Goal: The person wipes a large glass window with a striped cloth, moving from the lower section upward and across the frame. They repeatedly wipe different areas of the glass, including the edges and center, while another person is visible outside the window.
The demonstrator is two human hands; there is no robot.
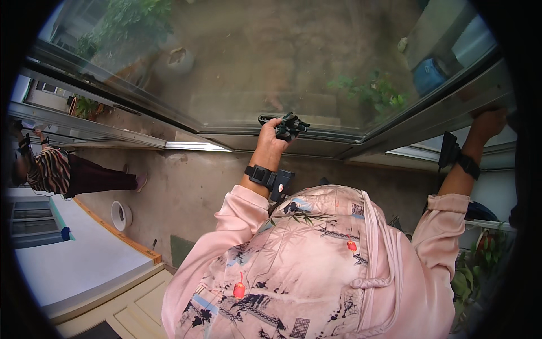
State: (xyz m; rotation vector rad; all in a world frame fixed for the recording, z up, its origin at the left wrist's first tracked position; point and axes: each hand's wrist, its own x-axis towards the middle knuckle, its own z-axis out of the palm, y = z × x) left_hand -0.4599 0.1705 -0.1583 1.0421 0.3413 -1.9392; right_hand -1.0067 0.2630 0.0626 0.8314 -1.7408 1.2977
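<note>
My left hand [275,137] is closed on a bunched dark green and white patterned cloth [292,126] close to the lower part of a large glass pane [262,63]. A dark flat-edged item, partly behind my fingers, shows at its left; whether I grip it too is unclear. At the far right, my right hand [491,123] is raised against the metal frame [449,101] of the pane. Its fingers are hidden in shade, so their grip cannot be seen. Both wrists wear black straps with devices.
Another person [63,171] in a striped top stands at the far left, hands raised by another window. A white bucket [121,215] is on the concrete floor [186,190]. Leafy plants [470,275] stand at lower right. Behind the glass are a blue barrel [430,76] and greenery.
</note>
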